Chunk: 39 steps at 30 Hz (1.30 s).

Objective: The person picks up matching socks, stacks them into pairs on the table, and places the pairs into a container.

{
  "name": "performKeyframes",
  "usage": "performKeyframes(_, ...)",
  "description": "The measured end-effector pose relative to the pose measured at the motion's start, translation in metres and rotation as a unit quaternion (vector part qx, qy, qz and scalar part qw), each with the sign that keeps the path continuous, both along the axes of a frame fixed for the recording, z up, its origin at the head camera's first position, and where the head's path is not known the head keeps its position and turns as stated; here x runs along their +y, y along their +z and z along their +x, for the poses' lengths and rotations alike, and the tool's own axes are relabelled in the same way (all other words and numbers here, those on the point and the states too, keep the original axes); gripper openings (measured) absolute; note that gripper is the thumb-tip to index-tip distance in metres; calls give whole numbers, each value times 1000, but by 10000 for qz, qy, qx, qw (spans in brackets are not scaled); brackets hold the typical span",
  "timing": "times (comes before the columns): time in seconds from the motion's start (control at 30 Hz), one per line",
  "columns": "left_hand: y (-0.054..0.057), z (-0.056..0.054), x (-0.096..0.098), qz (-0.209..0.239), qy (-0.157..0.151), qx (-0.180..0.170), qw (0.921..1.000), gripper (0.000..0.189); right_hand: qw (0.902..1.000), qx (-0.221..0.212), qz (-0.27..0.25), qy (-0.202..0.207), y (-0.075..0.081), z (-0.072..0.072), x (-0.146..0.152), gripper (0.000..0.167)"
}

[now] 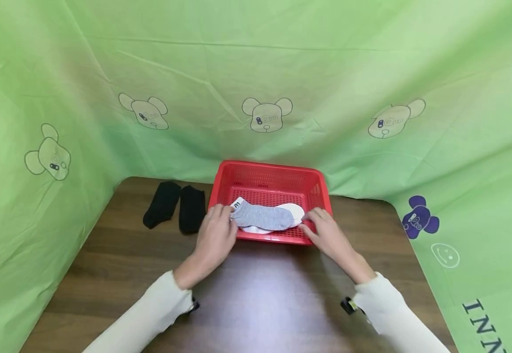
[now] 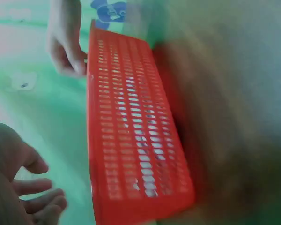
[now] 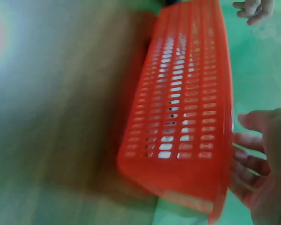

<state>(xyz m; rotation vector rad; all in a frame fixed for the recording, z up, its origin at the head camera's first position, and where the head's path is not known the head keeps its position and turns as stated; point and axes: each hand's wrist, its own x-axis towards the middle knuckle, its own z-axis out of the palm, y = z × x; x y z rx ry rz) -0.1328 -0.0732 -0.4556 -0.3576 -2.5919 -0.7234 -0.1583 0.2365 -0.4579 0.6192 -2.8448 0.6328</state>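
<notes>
A red plastic basket [image 1: 270, 167] with slotted walls stands at the back of the table. Inside it a grey ankle sock [image 1: 262, 216] with a white lettered cuff lies flat over white sock fabric [image 1: 297, 212]. My left hand [image 1: 215, 231] is above the basket's front left corner, fingertips at the grey sock's cuff in the head view. In the left wrist view its fingers [image 2: 41, 190] are loosely bent with nothing between them. Over the right side, my right hand [image 1: 330, 238] has its fingertips near the socks' toe end. The right wrist view shows its fingers [image 3: 249, 140] apart, holding nothing.
Two black socks [image 1: 162, 204] lie side by side on the wooden table [image 1: 119, 260], left of the basket. A green curtain [image 1: 185, 73] with printed bear heads hangs close behind the basket and along both sides of the table.
</notes>
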Motion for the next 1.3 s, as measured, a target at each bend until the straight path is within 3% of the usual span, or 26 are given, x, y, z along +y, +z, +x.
performKeyframes(0.07, -3, 13, -19, 184, 57, 192, 9996, 18, 9997, 147, 68, 159, 1, 16, 11, 26)
performKeyframes(0.13, -8, 17, -38, 277, 144, 197, 9993, 16, 9985, 382, 175, 347, 1, 29, 23, 31)
performKeyframes(0.33, -37, 7, -85, 235, 213, -510, 9982, 22, 9850, 1356, 536, 923, -6, 50, 48, 47)
performKeyframes(0.5, -68, 1, -104, -171, 62, -906, 9957, 33, 9773, 1692, 626, 1114, -11, 53, 52, 44)
performKeyframes(0.7, -91, -9, -110, -754, -155, -438, 9961, 28, 9751, 1799, 606, 1144, -13, 51, 50, 42)
performKeyframes(0.93, -101, -16, -109, -1253, -367, -298, 9910, 20, 9743, 1737, 599, 1304, -13, 46, 48, 42)
performKeyframes(1.07, -101, -10, -105, -1377, -440, -292, 9891, 16, 9761, 1668, 517, 1291, -14, 44, 47, 41)
performKeyframes(1.3, -99, 15, -81, -1437, -824, -54, 9862, 17, 9790, 1640, 238, 1191, -15, 45, 50, 44)
